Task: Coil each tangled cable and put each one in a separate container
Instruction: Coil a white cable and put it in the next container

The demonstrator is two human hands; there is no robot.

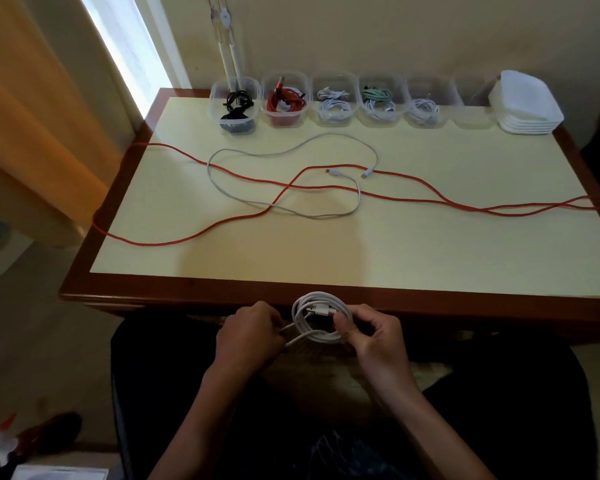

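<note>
Right now my right hand (374, 336) pinches the white coil (321, 318) at its three o'clock edge, thumb curled over the loops, just off the near rim of the table (222, 292). My left hand (248, 336), at nine o'clock from the coil, is closed around its two loose strands (the plug ends lie inside the ring). Farther out, toward twelve o'clock, a long red cable (413, 197) sprawls across the tabletop from edge to edge, crossing a loose white cable (284, 206) that lies in open loops. Along the far edge stands a row of clear containers (333, 98): from ten o'clock, one holds black cable, one red, the next three pale ones, and the sixth container (471, 116) looks bare. A stack of lids (530, 109) sits at two o'clock.
</note>
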